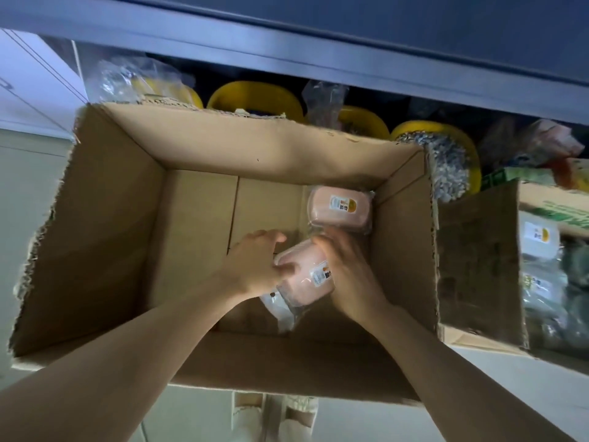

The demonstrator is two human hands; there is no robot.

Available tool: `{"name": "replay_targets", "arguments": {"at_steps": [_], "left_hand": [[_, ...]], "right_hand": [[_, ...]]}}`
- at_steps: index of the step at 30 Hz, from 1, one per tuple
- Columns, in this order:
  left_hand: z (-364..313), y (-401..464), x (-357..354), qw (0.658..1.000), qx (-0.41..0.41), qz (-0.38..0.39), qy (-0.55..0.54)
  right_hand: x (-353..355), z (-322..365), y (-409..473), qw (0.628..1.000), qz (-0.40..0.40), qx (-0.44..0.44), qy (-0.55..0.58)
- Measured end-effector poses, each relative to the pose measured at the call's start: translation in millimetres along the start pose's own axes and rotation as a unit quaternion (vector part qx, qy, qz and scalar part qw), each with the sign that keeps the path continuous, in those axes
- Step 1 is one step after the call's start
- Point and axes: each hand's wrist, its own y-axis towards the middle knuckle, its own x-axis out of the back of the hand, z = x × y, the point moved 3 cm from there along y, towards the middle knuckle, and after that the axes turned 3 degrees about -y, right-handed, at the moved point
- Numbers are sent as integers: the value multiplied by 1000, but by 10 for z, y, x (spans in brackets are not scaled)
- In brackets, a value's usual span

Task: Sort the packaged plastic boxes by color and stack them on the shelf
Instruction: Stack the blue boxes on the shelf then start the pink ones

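Looks like a shop stockroom or storage area, not a home. A grey metal shelf (318, 62) runs along the top, its lower level packed w/ yellow plastic items (255, 97) in clear bags. On the pale floor (25, 193) below sits a big open cardboard carton (105, 218) holding identical bagged, labelled pink boxes (339, 207), w/ a 2nd carton (478, 266) of bagged goods just beside its right edge.

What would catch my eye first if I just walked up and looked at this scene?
Probably the big open cardboard carton in the middle, with both hands inside: the left hand and right hand hold a pink packaged box. A second pink box lies in the carton's far right corner, and yellow boxes line the shelf behind.
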Motion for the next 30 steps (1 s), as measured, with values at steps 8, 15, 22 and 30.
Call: {"name": "replay_targets", "arguments": {"at_steps": [8,15,22,30], "left_hand": [[-169,91,305,976,38,2,-214],[169,145,340,904,72,-54,-417],[423,245,230,895,52,-80,-435],[432,9,320,874,75,-164,-451]], "right_hand": [[480,189,204,997,-74,30,1],[387,-361,637,980,6,-198,-37],[-26,-694,935,966,32,-203,-159],[31,-329,593,969,5,-246,-25]]}}
